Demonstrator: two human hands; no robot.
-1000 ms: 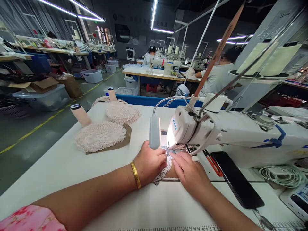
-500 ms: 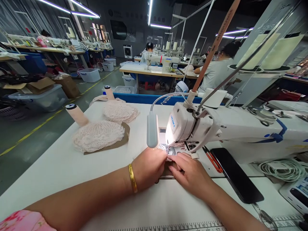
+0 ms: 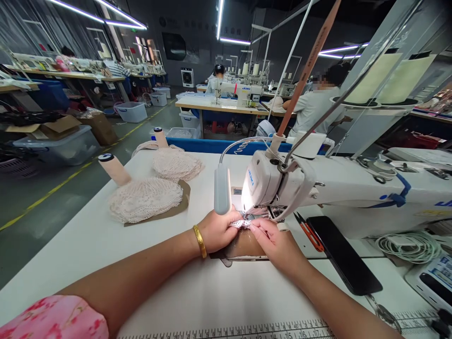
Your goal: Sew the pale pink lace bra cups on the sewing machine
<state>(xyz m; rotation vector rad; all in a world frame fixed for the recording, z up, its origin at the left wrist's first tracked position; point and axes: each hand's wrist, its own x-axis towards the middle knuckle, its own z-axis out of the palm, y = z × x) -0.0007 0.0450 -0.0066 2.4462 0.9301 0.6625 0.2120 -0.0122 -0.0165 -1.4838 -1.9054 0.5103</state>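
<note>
Head view | counter (image 3: 88, 245): white, carries all | sewing machine (image 3: 353, 197): right half, lamp lit | left hand (image 3: 217, 230), right hand (image 3: 273, 242): fingers of both clamped on lace piece | lace piece (image 3: 240, 223): under machine head, mid-counter, near front edge.

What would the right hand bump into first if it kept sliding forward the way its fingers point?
Probably the sewing machine's head. The right hand pinches the lace piece with fingers aimed up and left toward the needle area just beyond, with the left hand alongside. Depth is hard to judge.
</note>
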